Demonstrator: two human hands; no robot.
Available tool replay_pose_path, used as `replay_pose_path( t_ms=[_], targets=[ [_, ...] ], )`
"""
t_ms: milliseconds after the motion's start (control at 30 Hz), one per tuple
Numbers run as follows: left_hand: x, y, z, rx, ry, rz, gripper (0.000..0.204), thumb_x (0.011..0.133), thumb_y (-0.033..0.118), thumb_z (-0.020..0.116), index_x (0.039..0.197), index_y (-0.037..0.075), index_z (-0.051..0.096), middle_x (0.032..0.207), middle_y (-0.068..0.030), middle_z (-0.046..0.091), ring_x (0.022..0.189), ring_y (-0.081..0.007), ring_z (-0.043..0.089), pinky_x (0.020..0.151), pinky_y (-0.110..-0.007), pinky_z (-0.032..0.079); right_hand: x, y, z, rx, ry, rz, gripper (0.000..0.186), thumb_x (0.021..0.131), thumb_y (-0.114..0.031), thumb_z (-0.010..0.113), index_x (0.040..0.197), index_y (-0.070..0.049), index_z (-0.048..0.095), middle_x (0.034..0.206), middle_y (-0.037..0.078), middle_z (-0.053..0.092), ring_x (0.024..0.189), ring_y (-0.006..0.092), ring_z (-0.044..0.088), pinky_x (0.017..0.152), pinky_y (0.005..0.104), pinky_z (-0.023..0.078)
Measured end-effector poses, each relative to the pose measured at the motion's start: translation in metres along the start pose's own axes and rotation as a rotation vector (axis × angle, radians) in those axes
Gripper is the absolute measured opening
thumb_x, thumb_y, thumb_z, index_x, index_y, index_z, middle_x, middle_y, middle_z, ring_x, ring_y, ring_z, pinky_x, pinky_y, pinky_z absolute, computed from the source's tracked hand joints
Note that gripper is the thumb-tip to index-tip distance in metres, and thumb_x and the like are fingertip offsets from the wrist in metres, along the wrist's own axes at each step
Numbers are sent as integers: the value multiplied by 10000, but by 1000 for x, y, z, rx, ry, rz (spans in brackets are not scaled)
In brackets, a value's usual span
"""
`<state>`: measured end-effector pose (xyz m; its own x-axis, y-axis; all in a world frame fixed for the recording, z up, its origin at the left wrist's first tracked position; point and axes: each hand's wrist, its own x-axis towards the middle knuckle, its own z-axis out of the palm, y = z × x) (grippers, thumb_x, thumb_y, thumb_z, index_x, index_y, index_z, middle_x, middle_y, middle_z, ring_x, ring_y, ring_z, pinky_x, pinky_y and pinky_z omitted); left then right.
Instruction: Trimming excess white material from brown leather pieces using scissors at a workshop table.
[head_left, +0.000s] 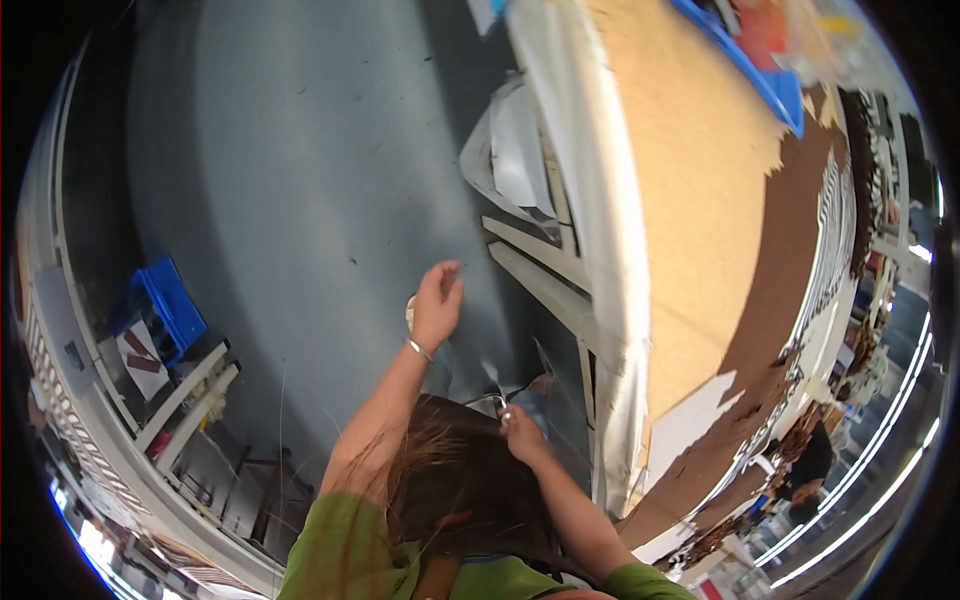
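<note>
My left hand (pixel 437 305) reaches out over the grey floor, with its fingers loosely extended and the thumb apart. A bracelet (pixel 420 350) circles that wrist. A small pale object (pixel 410 313) shows at the hand's outer edge; I cannot tell whether it touches the hand. Lower and to the right, my right hand (pixel 522 434) is closed around a small shiny metal tool (pixel 502 402), whose kind is too small to make out. This hand is near my dark apron (pixel 465 490), left of the table's edge.
Along my right runs a long table with a pale edge (pixel 620 230), bearing tan board (pixel 690 200), dark brown sheets (pixel 790 240) and a blue tray (pixel 750 70). Angled legs (pixel 545 285) and a white bag (pixel 515 150) are beneath. A blue crate (pixel 170 305) is at left.
</note>
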<state>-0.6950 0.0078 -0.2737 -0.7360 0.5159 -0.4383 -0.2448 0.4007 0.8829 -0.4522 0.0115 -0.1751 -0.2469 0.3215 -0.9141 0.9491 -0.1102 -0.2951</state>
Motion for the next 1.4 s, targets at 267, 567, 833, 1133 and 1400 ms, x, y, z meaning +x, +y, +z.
replay_pose_path(
  t_ms=[267, 567, 833, 1133, 1400],
  targets=[
    [117, 158, 44, 931, -260, 587, 170, 739, 43, 540, 895, 28, 604, 888, -133, 585, 801, -310, 551, 686, -376, 470, -74, 103, 27, 59, 63, -26, 218, 865, -211, 378, 891, -73, 544, 908, 161, 594, 900, 338, 560, 795, 416, 431],
    [172, 177, 203, 869, -378, 924, 146, 746, 66, 554, 877, 24, 601, 846, -122, 588, 765, -297, 555, 663, -372, 469, -63, 131, 55, 186, 218, 41, 260, 845, -183, 384, 981, -45, 556, 1023, 172, 560, 997, 322, 522, 875, 405, 401],
    [148, 122, 221, 807, -480, 946, 131, 753, 89, 569, 860, 20, 598, 805, -110, 590, 729, -283, 559, 640, -368, 469, -29, 115, 84, -490, 538, -118, 310, 834, -157, 403, 1091, -12, 498, 1115, 167, 531, 1049, 310, 492, 907, 401, 380],
    [152, 76, 138, 731, -393, 872, 128, 761, 115, 585, 840, 15, 594, 758, -97, 593, 688, -268, 563, 614, -364, 468, -51, 123, 82, -187, 595, -77, 311, 829, -145, 408, 1093, -9, 496, 1104, 168, 533, 1040, 307, 496, 904, 397, 382],
    [148, 53, 52, 727, -331, 794, 139, 768, 139, 599, 823, 11, 591, 716, -85, 595, 652, -254, 567, 590, -360, 468, -67, 125, 48, 127, 621, -79, 311, 824, -135, 412, 1095, -6, 495, 1094, 169, 534, 1032, 305, 499, 901, 393, 384]
  ],
)
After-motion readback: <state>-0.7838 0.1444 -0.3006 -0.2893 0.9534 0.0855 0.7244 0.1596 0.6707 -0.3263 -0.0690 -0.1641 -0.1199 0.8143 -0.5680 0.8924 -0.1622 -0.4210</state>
